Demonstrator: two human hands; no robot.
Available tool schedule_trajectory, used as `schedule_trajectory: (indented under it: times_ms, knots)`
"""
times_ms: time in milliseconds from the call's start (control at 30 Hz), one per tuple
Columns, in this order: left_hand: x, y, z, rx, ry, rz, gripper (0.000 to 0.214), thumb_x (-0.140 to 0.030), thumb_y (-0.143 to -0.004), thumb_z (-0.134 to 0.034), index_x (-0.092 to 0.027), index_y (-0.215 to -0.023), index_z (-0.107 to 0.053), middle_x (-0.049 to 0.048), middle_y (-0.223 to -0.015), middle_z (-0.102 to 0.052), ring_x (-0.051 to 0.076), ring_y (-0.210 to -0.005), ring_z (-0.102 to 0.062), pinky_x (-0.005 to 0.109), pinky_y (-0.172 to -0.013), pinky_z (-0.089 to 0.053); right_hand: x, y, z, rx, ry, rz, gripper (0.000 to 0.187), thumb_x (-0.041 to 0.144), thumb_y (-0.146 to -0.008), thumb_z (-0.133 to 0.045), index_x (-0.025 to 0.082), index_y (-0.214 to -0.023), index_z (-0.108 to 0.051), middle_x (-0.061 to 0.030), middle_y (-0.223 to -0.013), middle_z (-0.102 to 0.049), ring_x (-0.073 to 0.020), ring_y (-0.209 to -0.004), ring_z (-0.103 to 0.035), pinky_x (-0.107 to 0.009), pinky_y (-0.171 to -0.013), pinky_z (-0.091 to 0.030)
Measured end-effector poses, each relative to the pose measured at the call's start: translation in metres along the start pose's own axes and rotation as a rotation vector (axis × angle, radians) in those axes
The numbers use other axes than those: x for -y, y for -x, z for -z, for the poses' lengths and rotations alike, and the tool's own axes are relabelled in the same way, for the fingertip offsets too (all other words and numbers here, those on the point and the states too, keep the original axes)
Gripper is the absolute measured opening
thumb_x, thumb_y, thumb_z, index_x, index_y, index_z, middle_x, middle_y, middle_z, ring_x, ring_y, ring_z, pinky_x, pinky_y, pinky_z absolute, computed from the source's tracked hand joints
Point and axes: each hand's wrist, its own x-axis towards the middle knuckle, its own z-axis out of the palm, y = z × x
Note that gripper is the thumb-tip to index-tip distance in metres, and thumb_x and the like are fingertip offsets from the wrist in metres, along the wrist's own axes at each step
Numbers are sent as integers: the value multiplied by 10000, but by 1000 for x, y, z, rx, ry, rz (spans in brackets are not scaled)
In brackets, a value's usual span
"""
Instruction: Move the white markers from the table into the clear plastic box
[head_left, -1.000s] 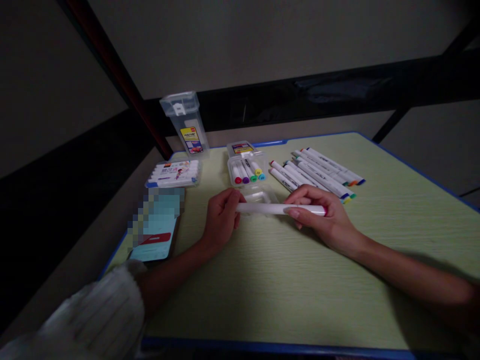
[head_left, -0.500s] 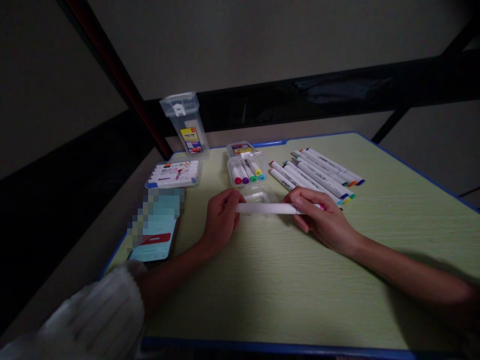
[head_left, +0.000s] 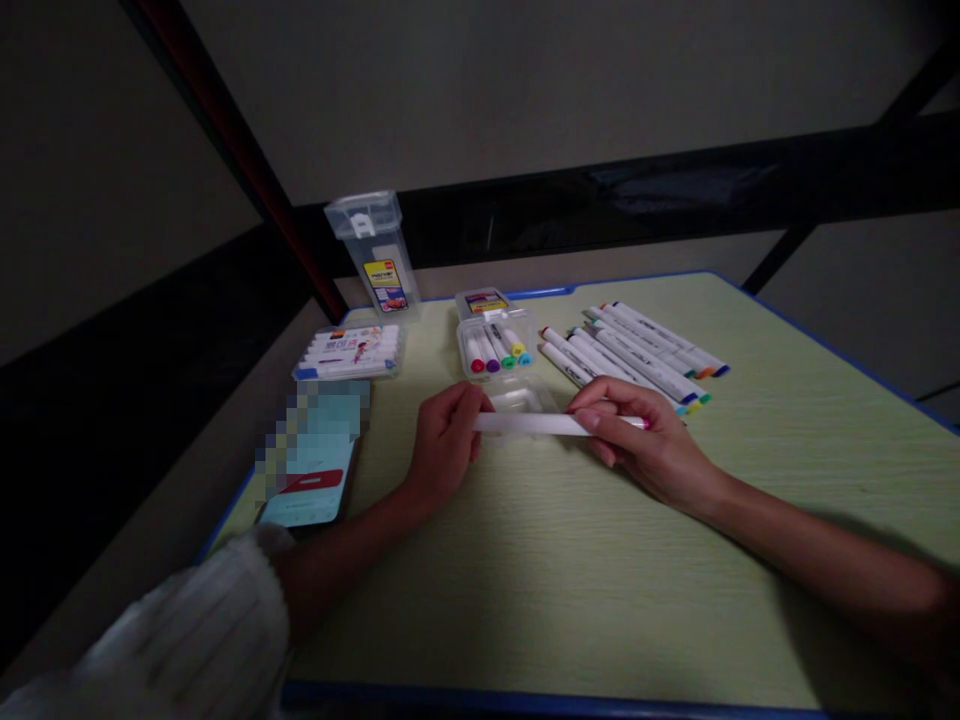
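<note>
A white marker (head_left: 529, 424) with a pink end lies level between my two hands, above the table. My left hand (head_left: 448, 436) pinches its left end, which the fingers hide. Near the pink end, my right hand (head_left: 634, 428) closes round it with thumb and fingers. Behind the marker is an open clear plastic lid (head_left: 517, 397). Beyond that, a clear case (head_left: 463, 347) holds several markers with coloured ends, red, purple, green, yellow and blue among them. To the right lie several loose white markers (head_left: 637, 350) in slanting rows.
An upright clear container (head_left: 386, 270) stands at the back left. In front of it lies a flat pack of white markers (head_left: 350, 350). A phone (head_left: 315, 460) with a lit screen rests by the left edge of the pale green, blue-edged table (head_left: 600, 600).
The view has shifted slightly, so everything sits a little lower. My right fingers have slid slightly left along the marker, and more of its pink end shows.
</note>
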Motion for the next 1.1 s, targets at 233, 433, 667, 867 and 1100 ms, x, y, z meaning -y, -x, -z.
schedule_trajectory:
  times_ms: [233,433,667,867,1100]
  knots:
    - [0,0,0,8,-4,0,311,-352,-779,-461,-159,-537,-492,-92,-359,-321,35,-280,-310,156,-283,-212,1,0,0,19,-45,-21,166,327,-758,-601,162,-752,-584,70,-399,-438,-66,-376,-292,-231,-387,-164]
    - [1,0,0,3,-8,-16,310,-343,-784,-459,-160,-536,-490,-90,-360,-322,36,-277,-309,160,-281,-211,-1,0,1,68,-11,-28,164,328,-794,-565,167,-769,-584,62,-418,-462,-72,-382,-301,-236,-386,-162]
    - [2,-1,0,3,-8,-13,309,-347,-780,-453,-159,-538,-490,-94,-350,-316,34,-267,-299,156,-270,-207,-1,0,1,81,54,-12,186,324,-807,-543,161,-720,-566,55,-419,-471,-72,-388,-317,-234,-391,-181]
    - [1,-1,-1,-7,-7,-14,304,-336,-779,-456,-157,-535,-489,-95,-345,-318,33,-266,-303,153,-268,-208,1,0,0,77,92,-3,218,340,-802,-533,164,-676,-551,52,-414,-465,-73,-384,-319,-231,-385,-184]
    - [0,0,0,-7,-6,-18,306,-330,-784,-457,-157,-534,-492,-95,-349,-316,33,-266,-306,155,-267,-209,1,-1,0,87,93,3,213,330,-812,-529,166,-678,-550,53,-420,-474,-72,-387,-323,-234,-391,-186]
